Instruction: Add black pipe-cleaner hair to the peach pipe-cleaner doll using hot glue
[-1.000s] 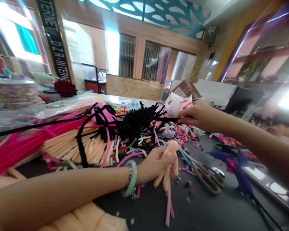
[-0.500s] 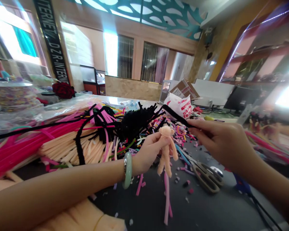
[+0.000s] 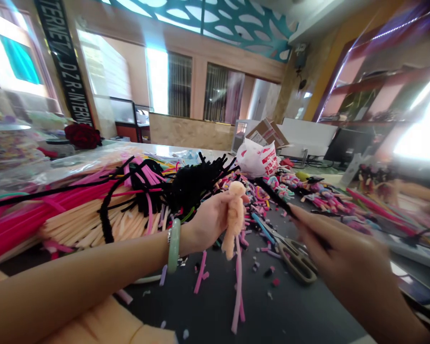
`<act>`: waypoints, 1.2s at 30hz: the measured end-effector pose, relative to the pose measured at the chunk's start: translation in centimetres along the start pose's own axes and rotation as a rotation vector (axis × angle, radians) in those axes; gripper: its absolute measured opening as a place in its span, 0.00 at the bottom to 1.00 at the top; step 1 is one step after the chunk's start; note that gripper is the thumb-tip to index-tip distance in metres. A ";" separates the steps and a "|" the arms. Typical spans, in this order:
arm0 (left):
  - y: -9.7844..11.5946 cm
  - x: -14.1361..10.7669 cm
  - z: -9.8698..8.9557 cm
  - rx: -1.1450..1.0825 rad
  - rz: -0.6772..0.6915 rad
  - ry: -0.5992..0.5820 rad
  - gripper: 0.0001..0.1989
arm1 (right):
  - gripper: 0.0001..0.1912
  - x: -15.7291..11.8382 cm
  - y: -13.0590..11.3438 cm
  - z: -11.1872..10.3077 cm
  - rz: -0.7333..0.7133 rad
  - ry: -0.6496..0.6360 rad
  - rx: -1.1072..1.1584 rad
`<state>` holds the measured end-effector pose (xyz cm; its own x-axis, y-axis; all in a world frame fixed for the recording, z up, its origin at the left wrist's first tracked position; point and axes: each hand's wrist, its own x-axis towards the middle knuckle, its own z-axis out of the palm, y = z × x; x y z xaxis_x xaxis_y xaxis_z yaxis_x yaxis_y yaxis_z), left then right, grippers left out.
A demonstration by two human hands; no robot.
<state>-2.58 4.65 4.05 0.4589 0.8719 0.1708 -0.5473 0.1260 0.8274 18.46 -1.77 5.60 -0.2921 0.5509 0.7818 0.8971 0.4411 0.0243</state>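
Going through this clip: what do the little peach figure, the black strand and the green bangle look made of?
The peach figure in the left hand looks like twisted pipe cleaner, matte with a fuzzy chenille surface. The black strand looks the same, fuzzy along its length. The pale green bangle looks glossy, perhaps polished jade or glass.

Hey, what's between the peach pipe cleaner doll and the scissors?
Head view: between the doll and scissors lie a blue pipe cleaner strand and scattered snippets.

Tan-handled scissors (image 3: 295, 262) lie on the dark tabletop (image 3: 301, 315). Farther off, a white plastic bag (image 3: 256, 159) with red print sits before a cardboard box (image 3: 267, 133), a bouquet of dark red roses (image 3: 82, 136) rests at the left, and a black monitor (image 3: 347, 145) stands at the right.
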 end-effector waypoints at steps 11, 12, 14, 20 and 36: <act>0.1 -0.2 0.1 0.178 -0.011 -0.219 0.29 | 0.20 -2.5 -0.6 0.5 0.148 0.011 0.142; 0.0 -0.2 0.0 0.200 -0.034 -0.240 0.30 | 0.21 -2.6 -0.8 0.5 0.136 0.012 0.144; -0.2 -0.4 0.0 0.238 -0.069 -0.271 0.32 | 0.23 -2.8 -1.3 0.5 0.095 -0.006 0.140; -0.4 -0.9 0.3 0.239 -0.064 -0.213 0.33 | 0.28 -3.5 -2.2 1.2 0.018 -0.049 0.098; -0.6 -0.8 0.6 0.051 -0.073 -0.042 0.24 | 0.16 -2.6 -2.9 2.1 -0.006 -0.033 0.134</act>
<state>-2.23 3.57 3.70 0.5258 0.8406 0.1301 -0.4753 0.1634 0.8645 15.94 -2.99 2.19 -0.3102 0.5700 0.7609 0.8437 0.5339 -0.0561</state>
